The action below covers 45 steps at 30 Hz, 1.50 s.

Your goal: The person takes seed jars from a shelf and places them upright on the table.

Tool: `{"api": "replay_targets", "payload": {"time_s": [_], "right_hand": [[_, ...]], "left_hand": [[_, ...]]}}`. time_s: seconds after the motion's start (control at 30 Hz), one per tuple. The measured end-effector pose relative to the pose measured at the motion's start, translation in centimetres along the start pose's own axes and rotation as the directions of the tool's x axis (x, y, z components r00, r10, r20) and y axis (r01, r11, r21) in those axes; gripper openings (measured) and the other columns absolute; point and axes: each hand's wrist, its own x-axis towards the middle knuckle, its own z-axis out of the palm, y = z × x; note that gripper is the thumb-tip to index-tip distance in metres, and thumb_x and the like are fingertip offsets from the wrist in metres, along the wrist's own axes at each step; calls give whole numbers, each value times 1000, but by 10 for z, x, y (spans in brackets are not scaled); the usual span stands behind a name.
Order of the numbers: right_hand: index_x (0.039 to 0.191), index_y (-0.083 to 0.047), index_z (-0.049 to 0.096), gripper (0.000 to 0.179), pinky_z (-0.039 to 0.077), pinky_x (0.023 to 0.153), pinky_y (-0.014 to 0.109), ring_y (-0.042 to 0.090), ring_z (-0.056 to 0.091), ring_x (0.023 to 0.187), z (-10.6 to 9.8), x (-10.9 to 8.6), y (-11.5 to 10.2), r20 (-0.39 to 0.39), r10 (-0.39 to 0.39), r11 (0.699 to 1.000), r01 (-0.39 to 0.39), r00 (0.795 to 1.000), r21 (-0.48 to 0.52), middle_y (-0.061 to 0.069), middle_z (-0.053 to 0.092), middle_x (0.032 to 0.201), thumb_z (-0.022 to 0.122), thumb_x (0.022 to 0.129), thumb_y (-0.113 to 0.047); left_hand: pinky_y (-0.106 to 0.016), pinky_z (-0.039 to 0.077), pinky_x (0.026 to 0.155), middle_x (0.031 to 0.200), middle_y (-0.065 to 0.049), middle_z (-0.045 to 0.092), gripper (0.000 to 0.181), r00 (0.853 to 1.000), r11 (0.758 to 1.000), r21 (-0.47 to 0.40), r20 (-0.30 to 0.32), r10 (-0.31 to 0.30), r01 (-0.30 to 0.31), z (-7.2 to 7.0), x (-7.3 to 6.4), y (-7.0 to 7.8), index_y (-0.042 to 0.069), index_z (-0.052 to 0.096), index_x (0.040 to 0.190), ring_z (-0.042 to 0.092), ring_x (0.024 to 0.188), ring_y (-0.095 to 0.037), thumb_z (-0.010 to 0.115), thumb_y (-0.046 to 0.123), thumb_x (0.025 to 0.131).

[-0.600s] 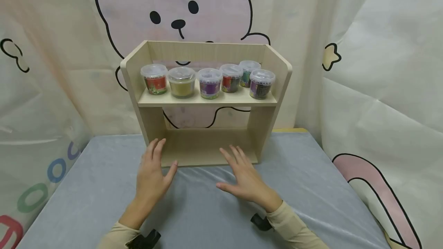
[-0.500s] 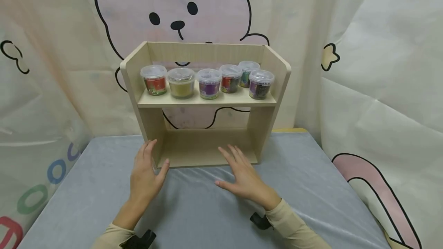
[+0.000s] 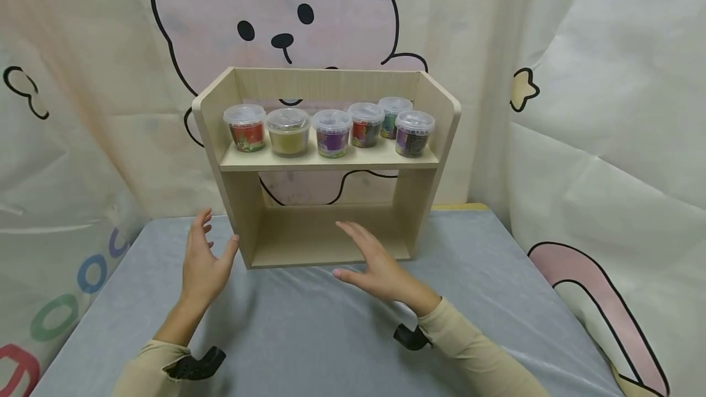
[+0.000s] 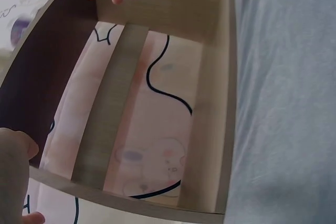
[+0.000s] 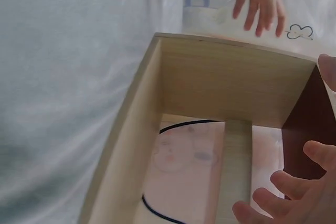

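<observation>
Left hand: fingers loosely bent, thumb spread, holding nothing, just beside the left side of the shelf. Right hand: fingers extended, thumb apart, nothing held, before the lower level. Shelf upright on the table; upper level carries 6 cups (all lidded).

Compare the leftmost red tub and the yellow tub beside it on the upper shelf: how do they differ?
The red tub is patterned outside; the yellow tub looks plain. The yellow tub stands slightly nearer the front of the shelf than the red tub. Both are lidded and upright.
</observation>
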Motion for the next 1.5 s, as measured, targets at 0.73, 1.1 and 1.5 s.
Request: {"api": "replay_targets", "payload": {"time_s": [0.73, 1.1, 1.5], "right_hand": [[160, -23, 26, 76, 39, 118, 54, 29, 35, 151, -23, 57, -51, 39, -72, 963, 59, 997, 263, 4, 33, 165, 67, 96, -29], [159, -15, 28, 70, 41, 118, 48, 30, 41, 148, -34, 85, -89, -12, -128, 897, 121, 992, 424, 14, 38, 161, 61, 97, -11], [161, -13, 25, 68, 30, 125, 47, 38, 35, 151, -42, 127, -123, -37, -122, 815, 121, 992, 567, 23, 32, 163, 56, 100, -9]], "left_hand": [[-66, 51, 94, 156, -28, 41, 83, 971, 991, -132, 229, 67, -38, -3, 46, -3, 28, 11, 163, 51, 134, -51, 61, 9, 99], [-63, 58, 81, 146, -33, 51, 82, 983, 996, -19, 158, 89, -87, 2, 51, -4, 23, 21, 160, 61, 120, -53, 64, -2, 94], [-61, 59, 73, 139, -34, 57, 81, 985, 991, -12, 107, 137, -136, 3, 53, -7, 22, 28, 158, 66, 110, -53, 64, -6, 92]]}}
